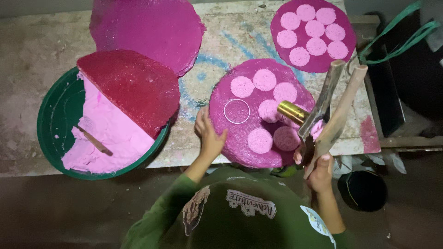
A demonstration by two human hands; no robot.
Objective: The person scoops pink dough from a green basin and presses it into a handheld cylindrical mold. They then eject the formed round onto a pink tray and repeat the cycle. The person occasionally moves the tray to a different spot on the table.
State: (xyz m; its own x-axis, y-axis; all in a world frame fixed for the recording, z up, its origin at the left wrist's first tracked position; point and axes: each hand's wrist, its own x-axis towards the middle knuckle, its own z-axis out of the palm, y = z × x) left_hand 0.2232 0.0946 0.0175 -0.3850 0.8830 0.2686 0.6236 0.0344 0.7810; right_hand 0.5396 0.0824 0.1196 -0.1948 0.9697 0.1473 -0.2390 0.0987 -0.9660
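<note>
The left hand (208, 134) lies flat with fingers spread on the near-left rim of a round magenta board (235, 138) that sits at the desk's (37, 55) near edge, slightly overhanging it. The hand grips nothing — it only presses on the board. The right hand (318, 173) is clamped around the lower ends of a two-handled wooden press tool (334, 108); its handles rise and spread toward the desk's right edge, and a brass cylinder head (293, 112) at its front rests on the board among pale pink discs (260, 140). How the cylinder joins the handles is hard to make out, and the disc under it is partly hidden. A thin ring outline (236, 111) marks a spot on the board's left part.

A second magenta board (314, 67) carrying seven pink discs lies toward the far right corner, its top cut off by the frame. A large magenta sheet (147, 27) lies at the far edge, also cut off. Near the left end, a green basin (55, 120) holds pink paste (110, 133) with a stick (94, 141) in it — a dark red slab (134, 87) covers the basin's far right part, hiding what is beneath. The person's green sleeves and shirt (240, 216) fill the bottom. Off the desk's right side, a dark container (364, 189) and green straps (397, 37) sit in shadow, unclear.
</note>
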